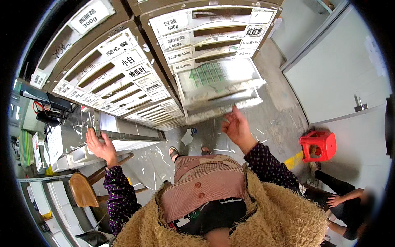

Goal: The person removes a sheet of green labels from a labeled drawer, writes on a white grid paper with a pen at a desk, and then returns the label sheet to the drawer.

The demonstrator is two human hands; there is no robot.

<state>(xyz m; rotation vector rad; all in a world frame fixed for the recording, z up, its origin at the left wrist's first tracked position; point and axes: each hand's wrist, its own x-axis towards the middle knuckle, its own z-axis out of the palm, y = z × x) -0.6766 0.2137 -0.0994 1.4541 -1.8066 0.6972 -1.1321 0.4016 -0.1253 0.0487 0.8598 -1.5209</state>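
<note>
Two white drawers (247, 88) are pulled out low in the brown-framed cabinet on the right. A sheet of green-and-white labels (207, 75) lies in the upper one. Just in front of the lower drawer's scuffed edge is my right hand (238, 129), empty, index finger stretched toward the edge and the others loosely bent. Whether the fingertip touches the drawer, I cannot tell. My left hand (101, 146), fingers apart and holding nothing, rests at or just over the edge of a grey metal table (131, 136).
A second drawer cabinet (119, 61) stands to the left. Beside the table is a wooden chair (82, 191). A red stool (319, 146) stands right, near another person (343, 201) seated. Paper scraps (187, 139) litter the grey floor. A white door (341, 70) closes off the right.
</note>
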